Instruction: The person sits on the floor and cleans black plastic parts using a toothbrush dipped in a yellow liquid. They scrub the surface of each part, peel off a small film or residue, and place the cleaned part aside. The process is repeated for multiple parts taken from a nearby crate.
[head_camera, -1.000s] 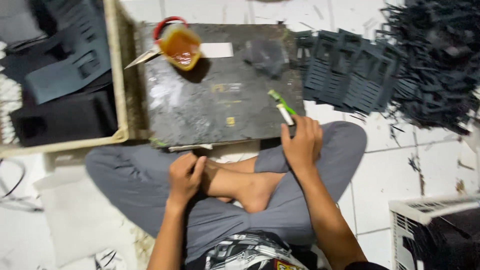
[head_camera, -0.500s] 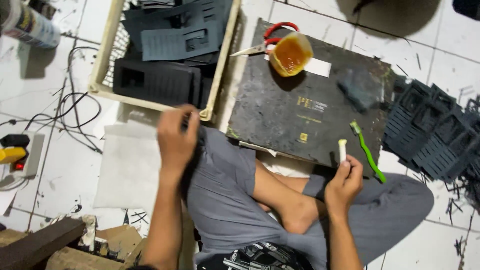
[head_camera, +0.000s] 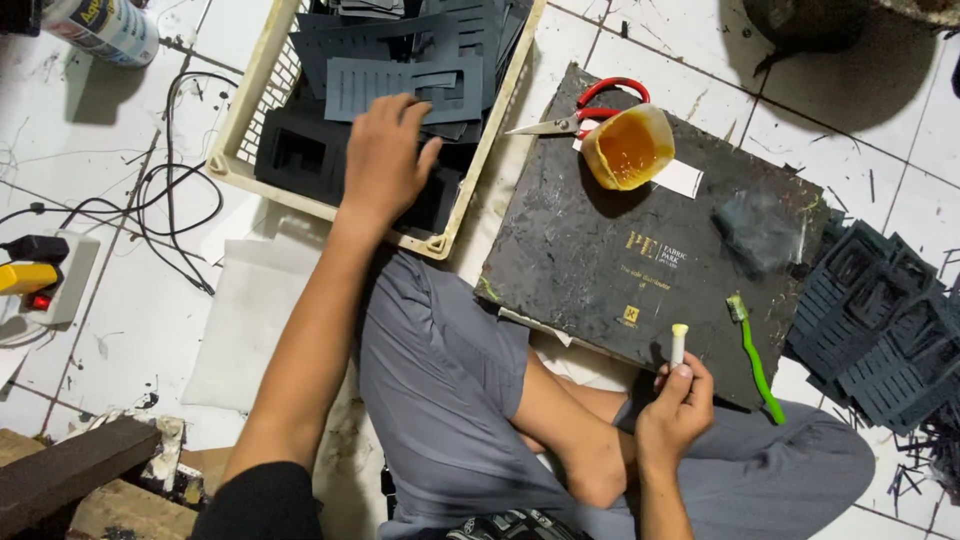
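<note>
My left hand (head_camera: 385, 160) reaches into a cream plastic crate (head_camera: 250, 150) and rests on the dark slotted foam pieces (head_camera: 400, 85) stacked inside; its fingers are spread over them. My right hand (head_camera: 675, 415) holds a small white stick (head_camera: 679, 345) upright at the near edge of a black board (head_camera: 640, 230) that lies on the floor in front of my crossed legs. A green toothbrush (head_camera: 755, 360) lies on the board just right of that hand.
A cup of amber liquid (head_camera: 627, 148) and red-handled scissors (head_camera: 585, 110) sit at the board's far edge. More dark slotted pieces (head_camera: 880, 310) are piled at right. A power strip (head_camera: 45, 280) and cables lie at left, a spray can (head_camera: 100, 25) at top left.
My left hand has moved from the crate's near rim into the crate onto the foam pieces. The view has shifted slightly. My right hand stays at the board's edge.
</note>
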